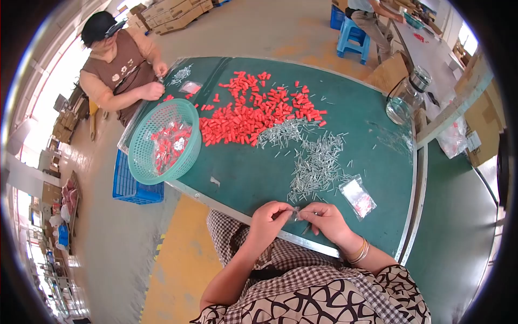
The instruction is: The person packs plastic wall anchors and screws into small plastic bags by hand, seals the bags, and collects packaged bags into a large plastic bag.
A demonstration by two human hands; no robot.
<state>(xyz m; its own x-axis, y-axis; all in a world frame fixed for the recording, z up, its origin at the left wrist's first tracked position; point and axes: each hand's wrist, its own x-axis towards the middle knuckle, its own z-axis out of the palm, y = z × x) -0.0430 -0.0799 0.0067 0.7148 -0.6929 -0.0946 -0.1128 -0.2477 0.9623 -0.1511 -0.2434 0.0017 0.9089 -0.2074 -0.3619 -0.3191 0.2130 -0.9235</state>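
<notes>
Silver metal pin heap point(317, 167); on its near side, 1 small clear plastic bag point(294, 214) pinched by left hand point(266, 224) and right hand point(329, 222), contents unclear. Slack pinch could spill any contents over pale metal table edge point(313, 245), nearer than heap.

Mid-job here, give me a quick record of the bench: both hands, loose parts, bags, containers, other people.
Left hand: pinching a small clear bag
Right hand: pinching the same bag; its contents too small to tell
Loose parts: red pieces heaped beside metal pins
Filled bag: flat on the table, right of the pins
Containers: green mesh basket holding red-filled bags; glass jug
Others: co-worker across the table; another person farther back
</notes>
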